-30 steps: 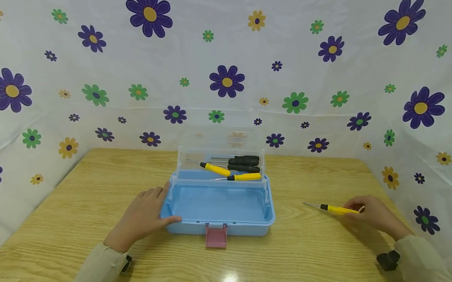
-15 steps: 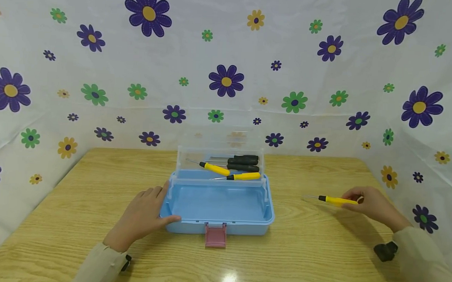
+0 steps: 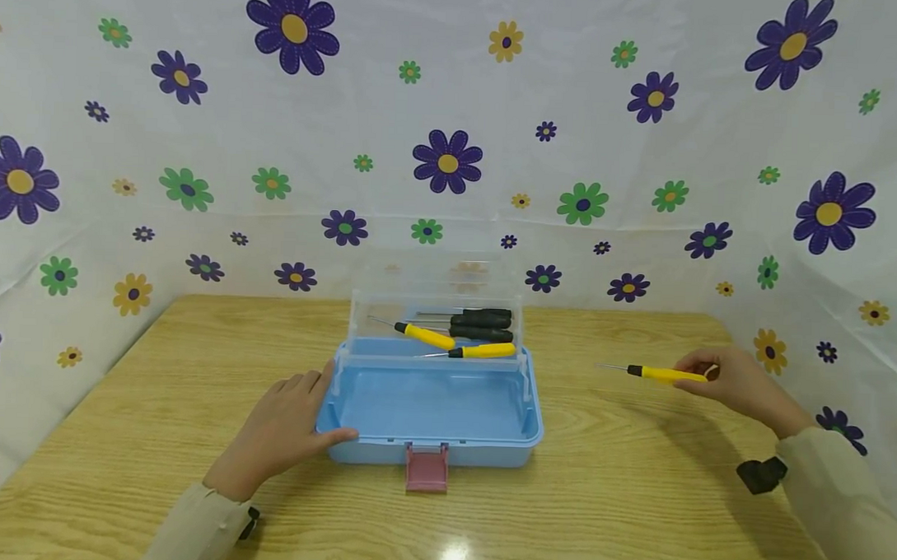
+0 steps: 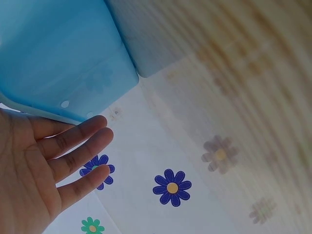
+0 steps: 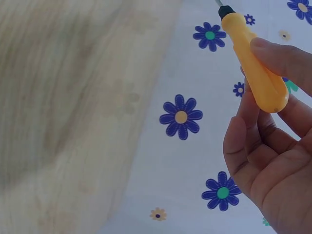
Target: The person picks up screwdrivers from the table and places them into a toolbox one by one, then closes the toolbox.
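Observation:
My right hand [image 3: 741, 387] pinches a yellow screwdriver [image 3: 665, 375] by its handle, above the table at the right. Its thin metal shaft points left; the right wrist view shows the yellow handle [image 5: 258, 68] between thumb and fingers. On the left, my left hand [image 3: 276, 435] rests against a light-blue toolbox [image 3: 435, 454], thumb over the front left rim and the other fingers along its side. Those fingers look straight and spread in the left wrist view. Raised at the back of the box, a clear tray [image 3: 358, 326] carries two yellow screwdrivers [image 3: 483, 350] and several black-handled screwdrivers [image 3: 484, 321].
A pink latch [image 3: 427, 470] hangs down at the front of the toolbox. The box stands on a wood-grain table [image 3: 596, 516]. White cloth with flower prints [image 3: 455, 91] surrounds the table's back and sides.
My right hand has lifted the yellow screwdriver from near the tabletop, up and slightly left. The left hand and the toolbox stay where they were.

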A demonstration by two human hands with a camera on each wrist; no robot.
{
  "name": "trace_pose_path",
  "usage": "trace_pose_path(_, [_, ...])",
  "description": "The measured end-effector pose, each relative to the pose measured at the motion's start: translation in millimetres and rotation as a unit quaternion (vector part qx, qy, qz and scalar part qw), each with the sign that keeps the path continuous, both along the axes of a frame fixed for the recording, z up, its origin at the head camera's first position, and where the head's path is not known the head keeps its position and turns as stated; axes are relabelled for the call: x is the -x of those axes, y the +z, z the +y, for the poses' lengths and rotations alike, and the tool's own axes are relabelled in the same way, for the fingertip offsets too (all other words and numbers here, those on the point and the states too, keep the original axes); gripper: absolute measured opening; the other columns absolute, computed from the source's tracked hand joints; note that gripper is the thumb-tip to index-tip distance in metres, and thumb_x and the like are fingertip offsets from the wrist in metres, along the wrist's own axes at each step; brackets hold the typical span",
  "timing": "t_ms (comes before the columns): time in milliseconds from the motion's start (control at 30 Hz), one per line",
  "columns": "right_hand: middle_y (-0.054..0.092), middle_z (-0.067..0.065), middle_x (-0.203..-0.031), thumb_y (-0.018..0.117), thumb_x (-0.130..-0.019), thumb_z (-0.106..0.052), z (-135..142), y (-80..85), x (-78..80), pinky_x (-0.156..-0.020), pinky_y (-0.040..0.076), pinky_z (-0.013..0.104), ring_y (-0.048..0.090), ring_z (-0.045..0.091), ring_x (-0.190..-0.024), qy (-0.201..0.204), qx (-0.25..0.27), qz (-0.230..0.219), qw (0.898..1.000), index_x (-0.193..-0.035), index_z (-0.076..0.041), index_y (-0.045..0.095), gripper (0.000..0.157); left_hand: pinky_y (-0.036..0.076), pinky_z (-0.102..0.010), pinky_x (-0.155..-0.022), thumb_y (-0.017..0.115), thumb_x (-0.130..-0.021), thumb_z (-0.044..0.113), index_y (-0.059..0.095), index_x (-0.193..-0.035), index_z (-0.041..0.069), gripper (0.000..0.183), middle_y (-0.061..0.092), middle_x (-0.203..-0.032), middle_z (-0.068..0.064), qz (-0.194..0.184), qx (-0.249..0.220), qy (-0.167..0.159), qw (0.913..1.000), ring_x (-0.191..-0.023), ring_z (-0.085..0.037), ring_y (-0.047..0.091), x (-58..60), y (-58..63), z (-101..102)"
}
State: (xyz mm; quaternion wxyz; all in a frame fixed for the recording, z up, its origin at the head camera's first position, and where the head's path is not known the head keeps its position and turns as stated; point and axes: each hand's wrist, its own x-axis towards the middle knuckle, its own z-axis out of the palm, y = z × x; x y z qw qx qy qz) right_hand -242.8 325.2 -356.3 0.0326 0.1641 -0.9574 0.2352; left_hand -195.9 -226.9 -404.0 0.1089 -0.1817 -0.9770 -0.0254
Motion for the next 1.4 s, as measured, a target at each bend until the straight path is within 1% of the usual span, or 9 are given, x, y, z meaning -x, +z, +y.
trace_pose_path(167, [0.067,0.006,-0.084,0.073,-0.081,-0.016,-4.9,11.0,3.2,-0.062,0.048,0.017,0.051,0.002,-0.070,-0.003,-0.011,0.012,1.000,-0.092,-0.002,0.072,0.018,0.045,-0.054,-0.095,0.057,-0.078,0.068,0.033,-0.142,-0.008,0.102,0.058,-0.122,-0.023,0.001,0.001,0.000,1.0000,-0.111,-0.038,0.057,0.1,0.5,-0.1])
trace_pose_path(267, [0.066,0.007,-0.085,0.073,-0.081,-0.017,-9.5,16.2,5.4,-0.064,0.048,0.019,0.052,0.006,-0.072,0.000,-0.013,0.016,1.000,-0.092,-0.003,0.072,0.018,0.045,-0.054,-0.095,0.058,-0.078,0.067,0.032,-0.142,-0.008,0.102,0.058,-0.122,-0.023,0.000,-0.001,0.000,1.0000,-0.111,-0.038,0.057,0.0,0.4,-0.2])
trace_pose_path(467, [0.066,0.007,-0.087,0.073,-0.081,-0.016,-21.1,21.4,10.7,-0.066,0.047,0.018,0.054,0.014,-0.076,0.001,-0.009,0.018,1.000,-0.092,-0.003,0.072,0.018,0.044,-0.054,-0.096,0.058,-0.077,0.068,0.032,-0.142,-0.008,0.103,0.058,-0.123,-0.023,-0.006,-0.001,0.003,1.0000,-0.112,-0.038,0.057,-0.5,-0.8,-0.9])
trace_pose_path(633, [0.068,0.007,-0.085,0.073,-0.082,-0.017,-31.8,23.8,14.9,-0.066,0.048,0.017,0.054,0.012,-0.074,0.015,0.005,0.029,0.999,-0.091,-0.002,0.072,0.018,0.044,-0.054,-0.096,0.058,-0.077,0.068,0.033,-0.141,-0.008,0.103,0.058,-0.122,-0.023,-0.004,-0.001,0.003,1.0000,-0.112,-0.038,0.057,-1.2,-1.1,-0.5])
trace_pose_path(733, [0.068,0.007,-0.085,0.072,-0.082,-0.017,-39.1,27.0,16.9,-0.067,0.048,0.017,0.055,0.011,-0.074,0.016,0.013,0.034,0.999,-0.092,-0.002,0.072,0.018,0.045,-0.054,-0.095,0.058,-0.077,0.068,0.033,-0.141,-0.008,0.103,0.058,-0.122,-0.023,-0.002,0.001,0.003,1.0000,-0.111,-0.037,0.057,-1.0,-1.8,-0.3])
trace_pose_path(1000, [0.068,0.008,-0.088,0.072,-0.083,-0.019,-55.6,36.1,22.7,-0.070,0.048,0.018,0.058,0.016,-0.078,0.013,0.019,0.035,0.999,-0.094,-0.002,0.072,0.020,0.044,-0.054,-0.096,0.058,-0.077,0.068,0.033,-0.141,-0.008,0.102,0.058,-0.122,-0.023,-0.001,0.004,0.003,1.0000,-0.111,-0.037,0.058,0.0,-1.9,-0.4])
trace_pose_path(1167, [0.068,0.010,-0.089,0.072,-0.083,-0.017,-65.9,40.0,26.4,-0.071,0.048,0.018,0.057,0.017,-0.079,0.025,0.033,0.037,0.998,-0.095,-0.001,0.071,0.020,0.044,-0.055,-0.096,0.058,-0.077,0.068,0.033,-0.141,-0.008,0.102,0.058,-0.123,-0.023,-0.004,0.003,0.004,1.0000,-0.112,-0.038,0.057,-0.3,-0.8,0.1])
trace_pose_path(1333, [0.068,0.011,-0.087,0.073,-0.081,-0.013,-76.8,42.4,30.5,-0.069,0.048,0.018,0.056,0.017,-0.077,0.041,0.044,0.052,0.997,-0.093,0.000,0.072,0.017,0.044,-0.054,-0.096,0.057,-0.078,0.068,0.034,-0.141,-0.008,0.102,0.058,-0.123,-0.023,-0.001,0.004,0.005,1.0000,-0.111,-0.037,0.058,-0.2,1.0,1.1])
trace_pose_path(1400, [0.068,0.011,-0.087,0.073,-0.080,-0.011,-81.3,43.3,31.9,-0.070,0.048,0.017,0.056,0.017,-0.077,0.042,0.043,0.056,0.997,-0.093,-0.001,0.072,0.017,0.045,-0.054,-0.096,0.057,-0.078,0.069,0.034,-0.141,-0.008,0.102,0.058,-0.122,-0.023,0.002,0.005,0.004,1.0000,-0.111,-0.037,0.058,-0.4,1.9,1.4])
